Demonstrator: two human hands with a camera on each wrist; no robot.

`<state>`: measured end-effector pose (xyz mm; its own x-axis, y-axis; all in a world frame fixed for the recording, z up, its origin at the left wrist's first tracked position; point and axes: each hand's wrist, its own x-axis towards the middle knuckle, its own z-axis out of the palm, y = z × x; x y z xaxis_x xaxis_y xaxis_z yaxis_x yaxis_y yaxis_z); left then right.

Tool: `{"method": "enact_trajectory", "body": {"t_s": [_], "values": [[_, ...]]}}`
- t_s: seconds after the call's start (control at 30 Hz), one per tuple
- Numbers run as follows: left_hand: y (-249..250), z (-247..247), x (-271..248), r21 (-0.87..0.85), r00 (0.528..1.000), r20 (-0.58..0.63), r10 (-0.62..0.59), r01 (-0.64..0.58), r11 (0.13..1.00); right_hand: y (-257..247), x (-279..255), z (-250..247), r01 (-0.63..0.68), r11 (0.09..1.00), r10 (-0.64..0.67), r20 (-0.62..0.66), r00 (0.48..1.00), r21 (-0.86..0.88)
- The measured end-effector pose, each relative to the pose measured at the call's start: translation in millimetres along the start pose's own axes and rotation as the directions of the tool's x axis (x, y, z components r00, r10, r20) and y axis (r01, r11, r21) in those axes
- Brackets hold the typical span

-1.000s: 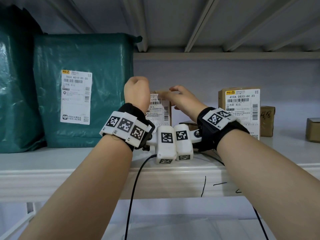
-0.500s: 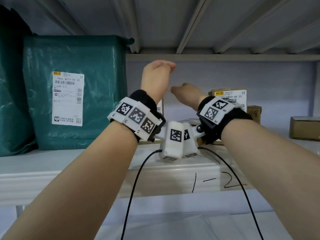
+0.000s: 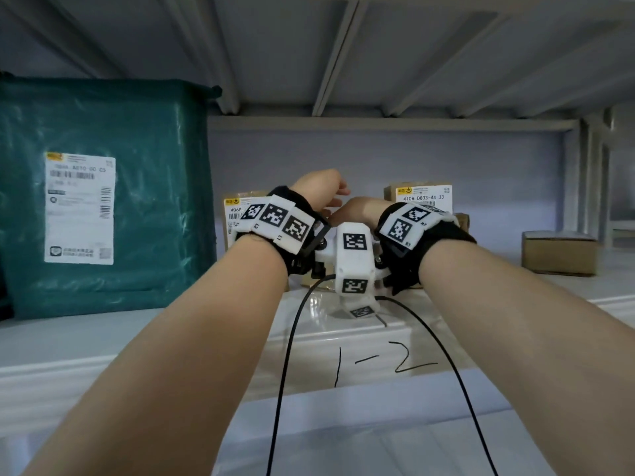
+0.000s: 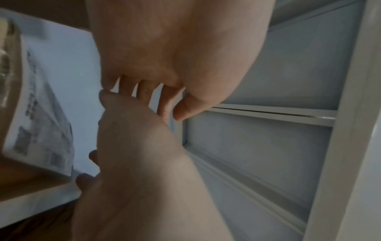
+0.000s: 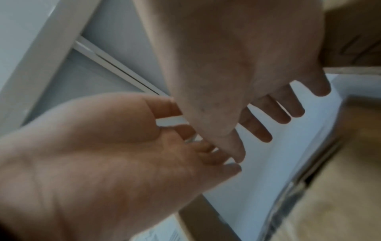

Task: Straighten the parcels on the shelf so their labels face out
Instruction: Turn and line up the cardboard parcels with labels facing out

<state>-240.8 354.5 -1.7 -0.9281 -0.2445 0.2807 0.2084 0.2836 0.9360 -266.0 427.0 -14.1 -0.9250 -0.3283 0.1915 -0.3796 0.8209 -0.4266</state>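
**A:** What are the hands doing?

**B:** Both are up over the shelf [image 3: 213, 341], close together. The left hand [image 3: 321, 192] and right hand [image 3: 357, 209] have their fingers loosely spread and hold nothing; the wrist views show the fingertips nearly meeting in the gap between two parcels.

**A:** Why there?

**B:** My guess is they're between grips. The small labelled box [image 3: 237, 214] sits just behind the left wrist, label outward, and the second labelled box [image 3: 424, 197] stands behind the right wrist, also label outward.

**A:** And further out?

**B:** The green bag parcel [image 3: 137, 187] stands upright at the left, label forward. A plain brown box [image 3: 558, 252] on the right shows no label, so it probably needs turning.

**A:** Room to work?

**B:** Open shelf lies between the boxes and to the right. The ribbed shelf above hangs low, limiting lift.
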Motion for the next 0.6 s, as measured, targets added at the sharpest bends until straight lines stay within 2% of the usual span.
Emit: {"method": "enact_trajectory", "body": {"t_s": [0.1, 0.23, 0.4, 0.5, 0.6], "values": [[-0.8, 3.7, 1.5, -0.034, 0.999, -0.03, -0.035, 0.034, 0.999, 9.8, 2.9, -2.6, -0.052, 0.996, 0.05, -0.033, 0.998, -0.067], [-12.1, 0.0, 5.0, 0.107, 0.995, -0.031, -0.091, 0.093, 0.99, 28.4, -2.0, -7.5, -0.069, 0.995, 0.067, -0.033, 0.997, -0.074], [-18.1, 3.1, 5.3, 0.341, 0.994, -0.05, -0.098, 0.109, 0.934, 38.4, -5.9, -10.9, -0.107, 0.994, 0.107, 0.001, 0.994, 0.023], [-23.9, 2.4, 7.7, 0.4, 0.992, -0.027, -0.121, 0.122, 0.908, 38.8, 1.0, -8.2, -0.104, 0.994, 0.103, 0.03, 0.994, 0.023], [-27.0, -1.1, 10.5, 0.417, 0.987, -0.032, -0.158, 0.157, 0.895, 38.8, 11.9, -2.4, -0.159, 0.971, 0.135, 0.142, 0.981, 0.18]]}}
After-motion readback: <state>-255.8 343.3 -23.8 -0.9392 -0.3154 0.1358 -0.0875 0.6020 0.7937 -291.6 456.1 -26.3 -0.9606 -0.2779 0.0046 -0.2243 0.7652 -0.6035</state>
